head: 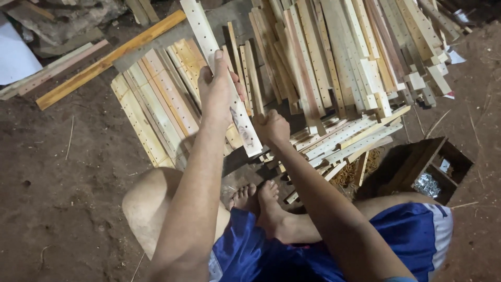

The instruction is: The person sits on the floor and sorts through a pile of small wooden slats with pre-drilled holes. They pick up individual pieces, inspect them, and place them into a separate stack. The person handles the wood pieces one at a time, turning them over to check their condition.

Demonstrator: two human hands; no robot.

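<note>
Slat (222, 73), pale wood, drilled with holes: held over the dirt floor (62, 198), left hand (218, 94) wrapped around its middle, right hand (271, 128) fisted, apparently clasping its near end. Slat piles (334, 68) behind.

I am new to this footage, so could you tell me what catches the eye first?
At centre, the left hand and right hand grip one long pale slat dotted with holes. Behind them spreads a big heap of similar slats. A dark wooden box sits at the lower right on the dirt floor.
</note>
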